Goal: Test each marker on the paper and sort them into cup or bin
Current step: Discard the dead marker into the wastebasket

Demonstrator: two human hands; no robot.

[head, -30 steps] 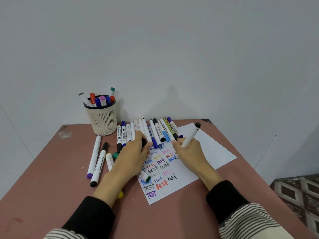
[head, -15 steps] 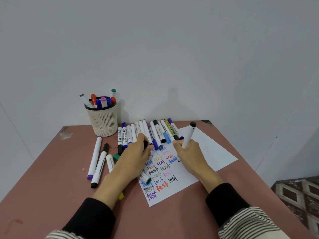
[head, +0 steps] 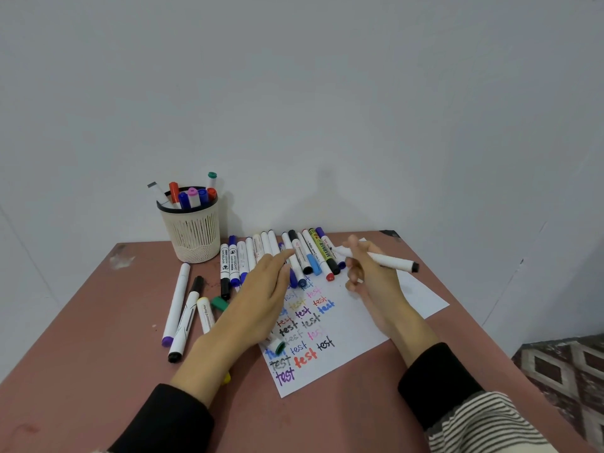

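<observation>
On the reddish-brown table lies a white paper sheet covered with coloured "test" words, above it the flat, straight-fingered left hand, the right hand gripping a white black-capped marker, and the cream slatted cup far left.

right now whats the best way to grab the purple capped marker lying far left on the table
Grip the purple-capped marker mid-barrel, coming straight down from above with the left hand. It lies flat, pointing away, its left side open; the black-capped marker sits close on its right, so pinch across the white barrel above the crowded cap end.
</observation>
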